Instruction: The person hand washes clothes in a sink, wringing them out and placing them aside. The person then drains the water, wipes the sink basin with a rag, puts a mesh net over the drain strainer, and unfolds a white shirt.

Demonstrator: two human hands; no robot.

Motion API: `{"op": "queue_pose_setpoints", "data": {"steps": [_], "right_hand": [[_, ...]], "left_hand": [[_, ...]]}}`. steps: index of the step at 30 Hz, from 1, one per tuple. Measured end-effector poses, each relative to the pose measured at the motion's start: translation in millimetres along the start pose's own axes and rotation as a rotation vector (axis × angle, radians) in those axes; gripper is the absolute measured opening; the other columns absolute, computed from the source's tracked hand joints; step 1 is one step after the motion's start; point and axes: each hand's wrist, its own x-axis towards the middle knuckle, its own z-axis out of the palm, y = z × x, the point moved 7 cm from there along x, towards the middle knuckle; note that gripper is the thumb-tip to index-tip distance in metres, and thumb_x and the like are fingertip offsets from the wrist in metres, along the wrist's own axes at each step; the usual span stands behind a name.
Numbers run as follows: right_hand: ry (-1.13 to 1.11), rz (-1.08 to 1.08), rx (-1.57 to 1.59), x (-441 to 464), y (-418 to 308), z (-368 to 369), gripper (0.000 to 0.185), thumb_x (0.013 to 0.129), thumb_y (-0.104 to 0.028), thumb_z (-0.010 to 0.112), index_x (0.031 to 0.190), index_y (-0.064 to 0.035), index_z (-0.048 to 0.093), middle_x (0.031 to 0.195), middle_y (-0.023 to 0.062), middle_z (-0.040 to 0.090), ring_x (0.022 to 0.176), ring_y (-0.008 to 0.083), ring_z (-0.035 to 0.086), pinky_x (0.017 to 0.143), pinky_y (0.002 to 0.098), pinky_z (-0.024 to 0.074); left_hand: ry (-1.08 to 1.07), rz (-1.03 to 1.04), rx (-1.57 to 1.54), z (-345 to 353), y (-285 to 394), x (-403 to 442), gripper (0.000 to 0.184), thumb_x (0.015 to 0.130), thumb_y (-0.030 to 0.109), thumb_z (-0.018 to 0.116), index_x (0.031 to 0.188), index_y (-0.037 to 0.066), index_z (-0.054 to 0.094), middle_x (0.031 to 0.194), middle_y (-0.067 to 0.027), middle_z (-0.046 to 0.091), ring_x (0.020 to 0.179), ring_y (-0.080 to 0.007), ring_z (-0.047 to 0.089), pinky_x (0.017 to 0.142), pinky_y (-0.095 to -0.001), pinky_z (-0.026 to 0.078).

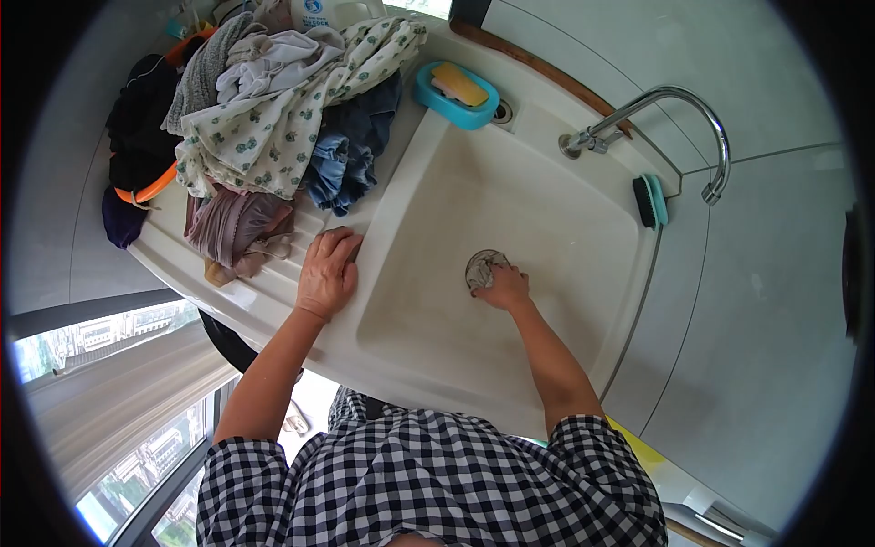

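My right hand reaches down into the white sink, its fingers closed on a crumpled greyish cloth over the round drain. What lies under the cloth is hidden. My left hand rests on the ridged ledge at the sink's left side, palm down with its fingers bent and nothing visible in them. Just left of it lies a mauve garment, part of a heap with a white floral cloth and blue denim.
A chrome tap arches over the back right. At the sink's rear edge sits a blue soap dish with a yellow bar. A teal brush lies on the right rim. Windows are at lower left.
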Motion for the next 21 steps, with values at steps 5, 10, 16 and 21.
{"op": "queue_pose_setpoints", "data": {"steps": [5,10,16,21], "right_hand": [[0.023,0.01,-0.066,21.1,-1.2,18.8,0.072,0.069,-0.048,0.068,0.128,-0.0104,0.05,0.131,0.0089,0.048,0.123,0.0276,0.041,0.1,0.0445,0.0342],[0.379,0.099,0.227,2.9,0.6,19.8,0.05,0.076,-0.032,0.066,0.121,-0.0131,0.055,0.131,0.0087,0.045,0.124,0.0282,0.038,0.1,0.0489,0.0328],[0.765,-0.403,-0.186,-53.0,-21.7,25.2,0.027,0.085,-0.02,0.056,0.111,-0.0181,0.062,0.133,0.0036,0.042,0.123,0.0275,0.038,0.099,0.054,0.0337],[0.626,-0.31,-0.195,-26.2,-21.4,35.9,0.026,0.085,-0.02,0.055,0.109,-0.0178,0.063,0.134,0.0011,0.041,0.124,0.0265,0.037,0.095,0.0565,0.0376]], "left_hand": [[-0.022,-0.028,0.017,1.8,-0.2,2.1,0.04,0.066,0.002,0.05,0.105,0.007,0.057,0.109,-0.0114,0.054,0.102,-0.0319,0.05,0.092,-0.0407,0.041],[-0.013,-0.023,0.018,1.6,-0.7,-1.5,0.039,0.067,0.003,0.051,0.105,0.007,0.057,0.109,-0.0113,0.053,0.103,-0.032,0.05,0.093,-0.0406,0.04],[-0.023,-0.029,0.001,0.9,-2.3,-3.4,0.039,0.068,0.003,0.051,0.106,0.007,0.057,0.11,-0.0112,0.053,0.104,-0.0319,0.049,0.093,-0.0401,0.04],[-0.026,-0.03,-0.006,0.8,-1.7,-5.5,0.039,0.068,0.003,0.051,0.106,0.007,0.057,0.11,-0.0111,0.053,0.104,-0.0313,0.049,0.093,-0.0399,0.04]]}}
